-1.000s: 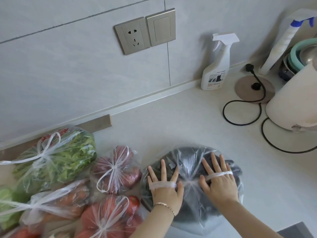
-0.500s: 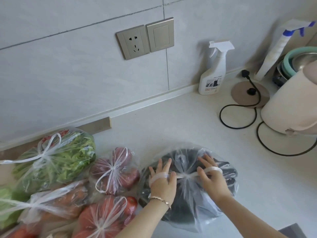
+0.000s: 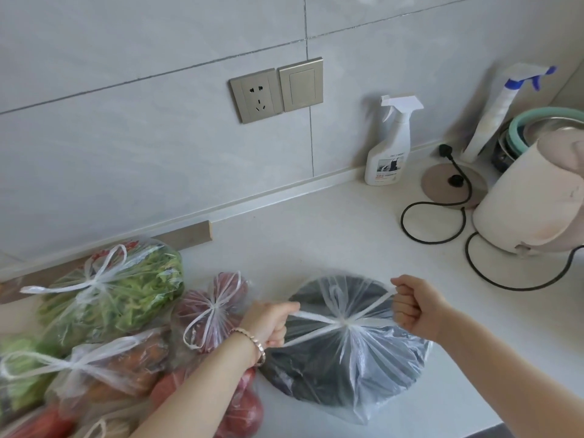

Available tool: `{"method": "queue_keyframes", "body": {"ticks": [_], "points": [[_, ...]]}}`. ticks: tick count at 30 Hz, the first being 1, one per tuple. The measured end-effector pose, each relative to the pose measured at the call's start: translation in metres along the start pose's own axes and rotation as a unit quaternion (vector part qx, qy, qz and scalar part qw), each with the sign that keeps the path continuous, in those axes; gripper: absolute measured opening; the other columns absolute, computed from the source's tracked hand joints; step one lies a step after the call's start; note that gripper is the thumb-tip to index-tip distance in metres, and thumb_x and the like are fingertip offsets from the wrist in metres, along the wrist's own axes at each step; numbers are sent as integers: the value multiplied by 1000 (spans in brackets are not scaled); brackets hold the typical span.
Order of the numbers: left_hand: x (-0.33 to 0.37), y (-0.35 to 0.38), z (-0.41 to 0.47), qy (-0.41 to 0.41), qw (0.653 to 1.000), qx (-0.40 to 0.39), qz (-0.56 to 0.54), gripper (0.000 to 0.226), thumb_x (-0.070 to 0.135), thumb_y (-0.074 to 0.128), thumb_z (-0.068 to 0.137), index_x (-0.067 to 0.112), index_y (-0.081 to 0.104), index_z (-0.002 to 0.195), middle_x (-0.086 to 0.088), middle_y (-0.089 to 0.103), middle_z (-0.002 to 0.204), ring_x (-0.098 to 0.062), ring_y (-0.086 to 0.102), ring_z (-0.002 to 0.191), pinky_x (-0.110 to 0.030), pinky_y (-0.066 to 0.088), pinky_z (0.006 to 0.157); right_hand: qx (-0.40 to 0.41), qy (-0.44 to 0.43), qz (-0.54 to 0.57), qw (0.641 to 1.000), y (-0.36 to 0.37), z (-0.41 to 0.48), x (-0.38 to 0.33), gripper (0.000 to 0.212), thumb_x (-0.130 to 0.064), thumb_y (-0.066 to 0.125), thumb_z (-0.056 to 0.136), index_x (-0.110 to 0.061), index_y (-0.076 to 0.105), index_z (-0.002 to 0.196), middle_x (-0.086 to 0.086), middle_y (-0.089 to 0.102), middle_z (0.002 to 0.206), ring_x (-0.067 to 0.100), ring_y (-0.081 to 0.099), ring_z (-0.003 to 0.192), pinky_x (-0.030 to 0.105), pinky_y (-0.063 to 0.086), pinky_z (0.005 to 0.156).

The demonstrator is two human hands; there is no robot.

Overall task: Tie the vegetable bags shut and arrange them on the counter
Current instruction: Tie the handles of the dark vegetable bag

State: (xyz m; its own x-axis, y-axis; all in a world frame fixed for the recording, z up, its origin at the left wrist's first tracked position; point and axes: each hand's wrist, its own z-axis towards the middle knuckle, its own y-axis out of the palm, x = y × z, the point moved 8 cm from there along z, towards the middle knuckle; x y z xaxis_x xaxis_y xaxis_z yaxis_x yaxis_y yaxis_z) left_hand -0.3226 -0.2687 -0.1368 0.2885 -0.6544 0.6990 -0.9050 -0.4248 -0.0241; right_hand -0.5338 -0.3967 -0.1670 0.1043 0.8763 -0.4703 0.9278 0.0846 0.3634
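Note:
A clear plastic bag of dark purple vegetables [image 3: 354, 368] lies on the white counter [image 3: 316, 241] in front of me. Its two handles cross in a knot at the bag's top centre. My left hand [image 3: 271, 324] is a fist around the left handle, and my right hand [image 3: 414, 306] is a fist around the right handle, both stretched taut away from the knot. To the left lie knotted bags: green beans [image 3: 110, 298], red onions [image 3: 208, 311], carrots [image 3: 110, 368] and tomatoes [image 3: 243, 409].
A white spray bottle [image 3: 392, 143] stands by the wall. A kettle base [image 3: 452, 184] with black cord [image 3: 433, 222], a cream kettle [image 3: 537, 197], a second spray bottle [image 3: 499, 112] and stacked bowls [image 3: 537, 128] fill the back right. A wall socket [image 3: 256, 96] is above.
My hands went from lying flat with fingers through the handle loops to closed fists, pulling the handles apart and drawing the knot tight on the dark bag.

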Motion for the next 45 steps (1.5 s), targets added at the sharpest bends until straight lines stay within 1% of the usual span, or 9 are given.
{"method": "queue_keyframes", "body": {"ticks": [8,13,16,20,24,27,34,38,45], "points": [[-63,0,13,-120,959,39,-253,56,7,47,89,20,29,38,7,20,28,-5,17,19,-11,14,28,54,32,88,994,-31,10,38,53,-10,36,88,-21,24,38,-5,17,25,11,15,17,8,12,31],[11,15,-9,-53,919,-71,-384,35,0,31,92,-3,62,77,-7,63,50,-12,61,40,-16,47,36,-112,-64,-107,986,41,-44,-10,36,-6,26,91,-4,54,69,4,48,51,14,44,39,19,37,35],[39,46,-30,54,976,-129,-170,45,-20,28,85,2,67,95,-9,73,85,-18,71,74,-23,57,54,-191,-87,-329,921,84,-79,-3,33,5,33,93,2,65,94,11,69,78,18,67,61,22,55,56],[49,73,-31,151,975,-144,72,49,-13,50,84,32,67,97,10,70,91,-10,66,80,-29,58,75,-180,-131,-453,863,104,-88,8,21,1,50,89,5,67,102,8,70,82,9,69,68,16,53,63],[53,83,-33,207,946,-186,168,52,-12,56,81,22,55,120,5,61,91,7,58,73,-12,51,69,-189,-136,-426,874,101,-86,10,14,-8,60,87,-1,71,93,7,69,80,10,63,68,18,54,70],[53,85,-34,256,921,-163,244,37,2,68,78,25,56,104,-1,65,103,7,54,81,-5,44,76,-191,-100,-460,861,95,-83,14,19,-14,64,85,-17,70,66,3,65,72,12,60,70,22,54,78],[21,21,-10,205,931,3,301,26,23,72,76,26,58,54,15,48,38,4,42,39,-11,30,49,8,-86,-314,946,-2,-39,-9,31,0,57,84,-9,47,56,4,39,54,14,38,48,25,39,55],[13,38,-12,140,940,-75,302,23,25,66,81,16,66,60,11,37,27,-1,33,31,-13,27,44,5,12,-122,992,-26,-12,23,35,-4,46,85,-17,34,55,-3,30,39,11,28,34,21,27,39],[47,57,-46,293,825,-124,468,31,29,56,87,15,64,61,8,43,37,-6,36,39,-14,35,49,50,-68,-279,957,10,17,-12,26,-8,62,86,-5,52,62,1,30,43,7,21,29,13,16,29]]}}
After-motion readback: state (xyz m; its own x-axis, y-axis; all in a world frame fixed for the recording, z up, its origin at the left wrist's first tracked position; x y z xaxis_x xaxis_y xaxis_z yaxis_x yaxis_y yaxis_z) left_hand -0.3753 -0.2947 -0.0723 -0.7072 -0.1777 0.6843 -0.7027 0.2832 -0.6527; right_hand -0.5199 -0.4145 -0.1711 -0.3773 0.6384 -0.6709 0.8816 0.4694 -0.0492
